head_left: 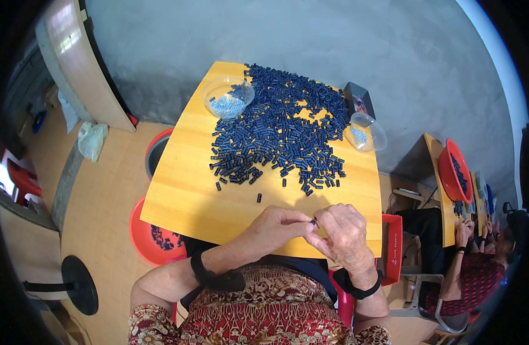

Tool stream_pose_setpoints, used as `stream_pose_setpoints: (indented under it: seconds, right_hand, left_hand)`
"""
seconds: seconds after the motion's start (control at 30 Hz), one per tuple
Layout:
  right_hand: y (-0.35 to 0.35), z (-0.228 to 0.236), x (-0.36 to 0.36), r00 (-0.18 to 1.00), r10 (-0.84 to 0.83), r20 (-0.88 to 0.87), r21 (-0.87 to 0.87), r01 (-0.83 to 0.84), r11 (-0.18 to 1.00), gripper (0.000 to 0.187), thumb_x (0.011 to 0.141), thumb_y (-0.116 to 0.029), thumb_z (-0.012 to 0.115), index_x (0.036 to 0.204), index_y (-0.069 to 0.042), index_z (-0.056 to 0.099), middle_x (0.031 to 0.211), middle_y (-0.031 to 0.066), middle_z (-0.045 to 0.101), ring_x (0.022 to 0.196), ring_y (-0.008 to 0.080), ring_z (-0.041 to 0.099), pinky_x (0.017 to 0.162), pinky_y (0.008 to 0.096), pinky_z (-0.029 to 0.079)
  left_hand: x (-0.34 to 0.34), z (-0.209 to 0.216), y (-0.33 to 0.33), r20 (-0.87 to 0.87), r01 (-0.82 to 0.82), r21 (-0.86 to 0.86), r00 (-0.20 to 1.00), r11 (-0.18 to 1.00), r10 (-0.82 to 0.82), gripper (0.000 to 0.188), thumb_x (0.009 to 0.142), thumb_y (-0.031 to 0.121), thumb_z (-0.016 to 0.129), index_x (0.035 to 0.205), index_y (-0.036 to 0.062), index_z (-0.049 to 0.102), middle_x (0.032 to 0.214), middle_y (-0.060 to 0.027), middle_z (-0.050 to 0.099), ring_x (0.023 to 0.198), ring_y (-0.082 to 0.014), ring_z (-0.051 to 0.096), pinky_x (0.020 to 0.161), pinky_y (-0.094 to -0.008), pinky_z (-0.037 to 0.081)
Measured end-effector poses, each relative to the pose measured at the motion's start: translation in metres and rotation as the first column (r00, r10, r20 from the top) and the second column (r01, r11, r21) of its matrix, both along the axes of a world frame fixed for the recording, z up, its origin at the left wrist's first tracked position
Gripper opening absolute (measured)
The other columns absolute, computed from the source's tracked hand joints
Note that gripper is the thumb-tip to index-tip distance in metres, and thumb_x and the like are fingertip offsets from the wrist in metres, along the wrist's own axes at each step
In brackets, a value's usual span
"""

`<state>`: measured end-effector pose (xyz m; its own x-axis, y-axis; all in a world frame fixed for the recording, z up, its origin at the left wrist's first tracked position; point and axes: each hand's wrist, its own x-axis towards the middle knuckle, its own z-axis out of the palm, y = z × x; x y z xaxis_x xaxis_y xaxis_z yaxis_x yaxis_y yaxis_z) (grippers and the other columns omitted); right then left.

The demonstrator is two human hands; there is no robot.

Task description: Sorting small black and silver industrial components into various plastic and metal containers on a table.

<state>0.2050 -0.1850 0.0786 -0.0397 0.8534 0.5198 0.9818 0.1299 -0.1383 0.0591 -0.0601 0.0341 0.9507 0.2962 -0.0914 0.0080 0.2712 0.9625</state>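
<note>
Over the near edge of the table, my left hand (279, 229) and my right hand (343, 233) meet with their fingertips pinched together. Between them is a small dark piece (314, 222), mostly covered by the fingers; both hands appear to grip it. Beyond them a wide heap of short black cylindrical pieces (276, 129) covers the far part of the wooden table (186, 195). One loose black piece (259, 198) lies apart, nearer my left hand. A clear bowl (228, 81) of small silvery-blue bits stands at the heap's left. A smaller clear dish (377, 136) with similar bits sits at its right.
A black box (359, 99) stands at the back right. Below the table's left side is a red basin (139, 240) with black pieces; a red box (394, 253) is at the right. Another person (471, 279) works at a neighbouring table holding a red basin (448, 167).
</note>
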Motion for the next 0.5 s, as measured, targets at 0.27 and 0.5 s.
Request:
stream_pose_setpoints:
  seconds: [0.27, 0.5]
  right_hand:
    - [0.0011, 0.0054, 0.0019, 0.998, 0.032, 0.046, -0.009, -0.032, 0.999, 0.028, 0.073, -0.019, 0.081, 0.072, -0.011, 0.055, 0.065, 0.0030, 0.049, 0.060, 0.0214, 0.054, 0.057, 0.0355, 0.042]
    - [0.0033, -0.0010, 0.0014, 0.994, 0.031, 0.105, 0.020, -0.034, 0.999, 0.030, 0.073, -0.020, 0.080, 0.067, -0.013, 0.052, 0.062, 0.0021, 0.044, 0.056, 0.0202, 0.050, 0.055, 0.0348, 0.038]
  left_hand:
    - [-0.0013, -0.0025, -0.0045, -0.039, -0.036, -0.026, 0.999, 0.999, 0.035, 0.026, 0.093, 0.020, 0.067, 0.104, -0.0013, 0.075, 0.088, -0.0011, 0.071, 0.080, -0.0039, 0.058, 0.073, -0.0230, 0.045]
    - [-0.0036, -0.0010, -0.0035, -0.025, -0.054, -0.006, 0.998, 0.999, 0.054, 0.022, 0.094, 0.017, 0.065, 0.101, -0.0019, 0.074, 0.086, 0.0008, 0.069, 0.079, -0.0035, 0.056, 0.072, -0.0226, 0.045]
